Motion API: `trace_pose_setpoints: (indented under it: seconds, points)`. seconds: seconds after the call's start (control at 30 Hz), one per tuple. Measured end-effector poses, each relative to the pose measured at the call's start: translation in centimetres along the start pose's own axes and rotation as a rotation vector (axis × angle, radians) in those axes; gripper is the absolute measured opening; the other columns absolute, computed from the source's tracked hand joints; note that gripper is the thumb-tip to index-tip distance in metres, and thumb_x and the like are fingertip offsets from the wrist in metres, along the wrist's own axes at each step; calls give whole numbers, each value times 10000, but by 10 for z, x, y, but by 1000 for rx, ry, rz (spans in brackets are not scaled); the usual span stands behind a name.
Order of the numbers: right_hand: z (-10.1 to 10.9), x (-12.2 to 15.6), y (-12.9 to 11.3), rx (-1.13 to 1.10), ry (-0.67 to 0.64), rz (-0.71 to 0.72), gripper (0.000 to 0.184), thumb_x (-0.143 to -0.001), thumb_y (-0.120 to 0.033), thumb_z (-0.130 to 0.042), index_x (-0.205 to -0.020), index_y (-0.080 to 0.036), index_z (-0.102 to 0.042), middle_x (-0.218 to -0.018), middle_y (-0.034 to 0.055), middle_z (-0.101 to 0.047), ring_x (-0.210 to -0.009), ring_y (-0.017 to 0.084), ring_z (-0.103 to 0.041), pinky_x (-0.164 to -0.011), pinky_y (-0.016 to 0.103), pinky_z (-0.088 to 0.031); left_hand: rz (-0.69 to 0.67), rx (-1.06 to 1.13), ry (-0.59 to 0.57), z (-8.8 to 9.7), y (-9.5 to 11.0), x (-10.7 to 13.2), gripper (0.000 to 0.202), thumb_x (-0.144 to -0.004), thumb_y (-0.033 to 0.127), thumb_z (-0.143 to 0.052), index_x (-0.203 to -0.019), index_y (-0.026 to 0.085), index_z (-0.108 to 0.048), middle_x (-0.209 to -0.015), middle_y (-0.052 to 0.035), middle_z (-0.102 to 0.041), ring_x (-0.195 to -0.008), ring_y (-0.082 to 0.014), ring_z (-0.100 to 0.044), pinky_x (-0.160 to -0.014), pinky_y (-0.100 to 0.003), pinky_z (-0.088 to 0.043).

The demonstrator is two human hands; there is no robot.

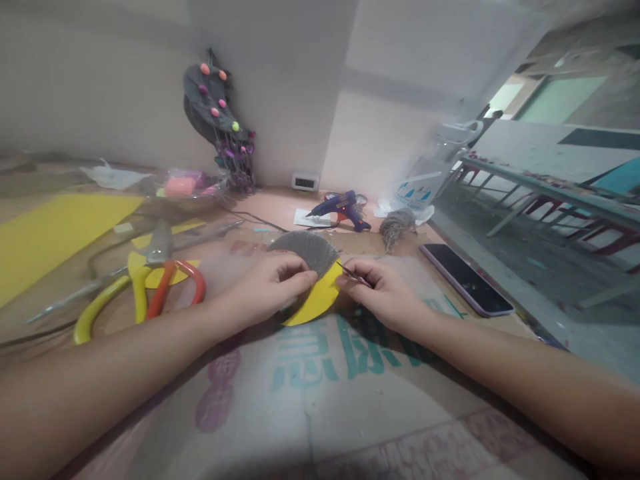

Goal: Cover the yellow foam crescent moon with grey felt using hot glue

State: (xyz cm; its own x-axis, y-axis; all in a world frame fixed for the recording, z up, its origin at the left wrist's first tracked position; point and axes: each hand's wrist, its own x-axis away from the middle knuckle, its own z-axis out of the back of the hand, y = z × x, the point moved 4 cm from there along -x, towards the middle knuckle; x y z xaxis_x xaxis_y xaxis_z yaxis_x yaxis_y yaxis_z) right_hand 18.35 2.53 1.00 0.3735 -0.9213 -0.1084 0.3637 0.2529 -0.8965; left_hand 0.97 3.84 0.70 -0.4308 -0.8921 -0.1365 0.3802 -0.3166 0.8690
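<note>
A crescent moon shape lies between my hands. Its upper part is wrapped in grey yarn [313, 248], and its lower part is bare yellow card [320, 297]. My left hand [275, 283] grips the crescent's inner edge between thumb and fingers. At the outer edge, my right hand [377, 290] pinches a thin dark pointed tool [353, 272], its tip near the border between yarn and card; its exact kind is unclear. The right fingertips touch or nearly touch the card. Beyond them sits a loose bundle of grey yarn [397, 229].
A blue glue gun [341, 210] stands behind the crescent. To the right lies a phone [467, 279]; to the left are red-handled pliers [170, 283], yellow-handled cutters [135, 287] and yellow sheets [60, 233]. A grey crescent with pompoms [213, 100] hangs on the wall, near a small clock [305, 181].
</note>
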Motion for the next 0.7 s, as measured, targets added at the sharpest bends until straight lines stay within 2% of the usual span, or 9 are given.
trace_pose_setpoints:
  seconds: [0.17, 0.33, 0.43, 0.53, 0.7]
  points:
    - [0, -1, -4, -100, -7, -8, 230, -812, -379, -593, -722, -175, -538, -610, -54, -421, -544, 82, -368, -514, 218, -312, 11, 46, -20, -1, -5, -1, 254, -811, 367, -536, -652, 174, -578, -586, 32, -515, -532, -112, -477, -484, -220, -348]
    - [0, -2, -7, -102, -3, -5, 254, -804, -381, -592, -674, -181, -503, -575, -64, -388, -522, 77, -350, -494, 215, -293, 27, 85, -44, -1, -5, 1, 266, -826, 355, -514, -639, 175, -572, -583, 24, -534, -512, -106, -467, -480, -219, -357]
    - [1, -3, -6, -109, 7, -17, 264, -801, -417, -595, -712, -178, -525, -575, -65, -391, -513, 77, -352, -487, 218, -296, -2, 80, -28, 1, -1, 1, 232, -813, 331, -526, -655, 177, -598, -633, 14, -562, -553, -115, -504, -511, -225, -385]
    - [2, -3, -5, -115, 10, -35, 269, -804, -431, -597, -747, -175, -535, -573, -67, -392, -506, 76, -357, -479, 218, -292, -20, 56, -18, 1, 1, 0, 265, -807, 385, -549, -662, 175, -621, -674, -6, -587, -614, -138, -539, -545, -241, -411]
    - [1, -3, -6, -93, -1, -43, 243, -812, -402, -593, -742, -175, -543, -570, -66, -399, -509, 77, -364, -478, 217, -291, 35, 37, -17, -2, -3, 1, 319, -822, 457, -538, -690, 175, -608, -633, 3, -546, -579, -132, -492, -502, -236, -374]
